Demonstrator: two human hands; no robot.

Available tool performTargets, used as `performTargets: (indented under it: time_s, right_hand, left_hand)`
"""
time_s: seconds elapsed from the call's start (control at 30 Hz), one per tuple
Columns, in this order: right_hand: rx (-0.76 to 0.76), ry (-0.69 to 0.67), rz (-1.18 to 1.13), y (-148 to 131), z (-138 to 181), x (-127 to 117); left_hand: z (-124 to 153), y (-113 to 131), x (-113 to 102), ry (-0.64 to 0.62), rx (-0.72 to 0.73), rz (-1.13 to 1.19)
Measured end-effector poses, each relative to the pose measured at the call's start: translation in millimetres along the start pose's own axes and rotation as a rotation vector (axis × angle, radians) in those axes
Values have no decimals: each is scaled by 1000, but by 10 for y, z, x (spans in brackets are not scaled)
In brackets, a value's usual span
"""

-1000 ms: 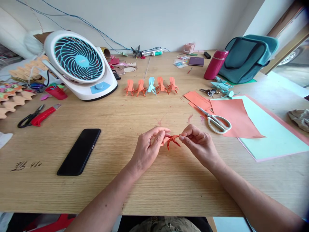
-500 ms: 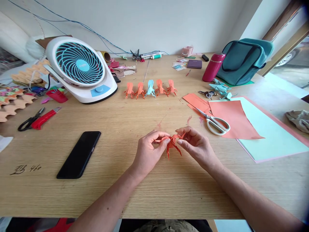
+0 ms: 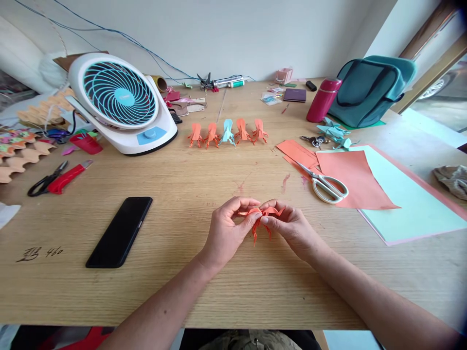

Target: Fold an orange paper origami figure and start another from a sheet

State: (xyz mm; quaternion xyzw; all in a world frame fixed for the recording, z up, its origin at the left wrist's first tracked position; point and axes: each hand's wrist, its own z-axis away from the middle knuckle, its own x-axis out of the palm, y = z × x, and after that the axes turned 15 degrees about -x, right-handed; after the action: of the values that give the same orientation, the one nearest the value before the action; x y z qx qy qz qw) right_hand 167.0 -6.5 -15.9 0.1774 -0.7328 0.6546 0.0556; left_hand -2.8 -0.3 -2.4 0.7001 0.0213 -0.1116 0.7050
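Between my hands is an orange origami insect [image 3: 256,232], its thin folded legs pointing down toward me and out to the sides. My left hand [image 3: 229,226] pinches its left part between thumb and fingers. The thumb and fingers of my right hand [image 3: 294,227] are closed on its right part, close to the left thumb. Fingers cover much of the folded body. Farther back on the wooden table [image 3: 204,296] stands a row of similar origami insects, several orange ones [image 3: 242,130] and one light blue [image 3: 227,132].
White-handled scissors [image 3: 329,188] lie on orange paper [image 3: 350,170] at the right, over pale green sheets [image 3: 408,214]. A black phone [image 3: 119,232], red cutter [image 3: 67,179] and fan [image 3: 120,97] occupy the left. A pink bottle [image 3: 323,101] and teal bag [image 3: 368,95] stand back right.
My right hand has shifted slightly left, its thumb closing in on the left thumb over the insect's body. The insect's legs have turned a little.
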Motion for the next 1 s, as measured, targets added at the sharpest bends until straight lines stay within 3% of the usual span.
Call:
performTargets:
  time_s: [0.33, 0.83, 0.9, 1.0]
  right_hand:
    - [-75, 163, 56, 19, 12, -19]
    - [-105, 100, 136, 50, 11, -25]
    - [-159, 82, 162, 56, 15, -42]
    - [-368, 48, 344, 37, 22, -68]
  left_hand:
    - [-36, -50, 17, -97, -159, 210]
    - [-43, -69, 43, -146, -300, 377]
    - [-46, -56, 43, -159, -297, 374]
    - [-58, -45, 27, -144, -309, 348]
